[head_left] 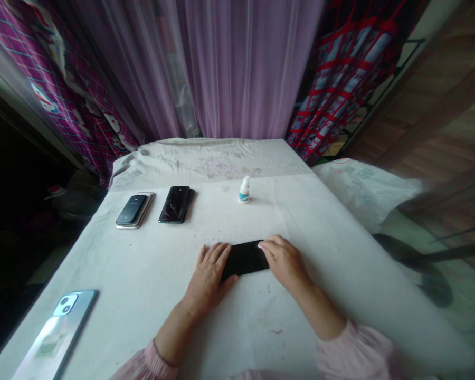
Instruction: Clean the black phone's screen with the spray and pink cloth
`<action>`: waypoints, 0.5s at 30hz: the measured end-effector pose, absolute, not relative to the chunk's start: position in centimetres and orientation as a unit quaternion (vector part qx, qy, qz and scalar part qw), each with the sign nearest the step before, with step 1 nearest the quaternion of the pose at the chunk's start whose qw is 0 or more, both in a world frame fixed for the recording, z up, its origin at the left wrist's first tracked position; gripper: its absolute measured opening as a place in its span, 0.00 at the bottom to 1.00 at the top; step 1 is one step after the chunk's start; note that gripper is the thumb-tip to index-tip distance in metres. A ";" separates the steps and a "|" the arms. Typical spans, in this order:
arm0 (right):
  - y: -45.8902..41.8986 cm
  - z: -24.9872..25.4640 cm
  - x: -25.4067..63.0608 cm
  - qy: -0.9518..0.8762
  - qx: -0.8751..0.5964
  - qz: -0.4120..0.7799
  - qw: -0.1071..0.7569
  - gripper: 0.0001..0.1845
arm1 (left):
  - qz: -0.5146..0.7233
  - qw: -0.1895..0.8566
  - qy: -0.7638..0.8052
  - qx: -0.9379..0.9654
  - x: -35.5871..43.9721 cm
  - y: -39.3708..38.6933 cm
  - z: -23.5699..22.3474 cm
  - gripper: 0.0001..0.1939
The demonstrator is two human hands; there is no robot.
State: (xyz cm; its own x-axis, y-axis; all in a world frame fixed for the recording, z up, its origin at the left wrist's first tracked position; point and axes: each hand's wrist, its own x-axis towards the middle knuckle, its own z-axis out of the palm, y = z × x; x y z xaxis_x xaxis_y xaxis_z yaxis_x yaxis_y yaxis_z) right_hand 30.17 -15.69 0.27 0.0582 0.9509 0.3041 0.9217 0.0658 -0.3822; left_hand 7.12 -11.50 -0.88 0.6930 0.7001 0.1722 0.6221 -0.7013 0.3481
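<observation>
A black smartphone (246, 257) lies on the table in front of me, its dark, glossy face up. My left hand (210, 272) grips its left end, with the fingers over the far edge and the thumb along the near edge. At the other end, my right hand (284, 258) rests on the phone with its fingers bent together. A small white bit (260, 245) shows at those fingertips; what it is cannot be made out. Beyond the phone stands a small white spray bottle (244, 191) with a blue label.
A white cloth covers the table (142, 290). Stacked phones (133, 211) and a second black pair (174, 205) lie at the back left. A light-blue phone (59, 332) sits near the left edge. Purple curtains (241, 68) hang behind; a white plastic bag (368, 184) is at right.
</observation>
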 end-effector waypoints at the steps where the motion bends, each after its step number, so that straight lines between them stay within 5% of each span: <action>1: -14.9 0.2 30.2 -0.682 -0.687 0.027 0.249 0.13 | 0.149 0.131 0.363 0.910 7.1 -11.5 -0.9 0.31; 15: -19.7 -0.2 29.8 -0.693 -0.661 0.037 0.285 0.16 | 0.171 0.139 0.361 0.906 7.3 -11.6 -0.8 0.31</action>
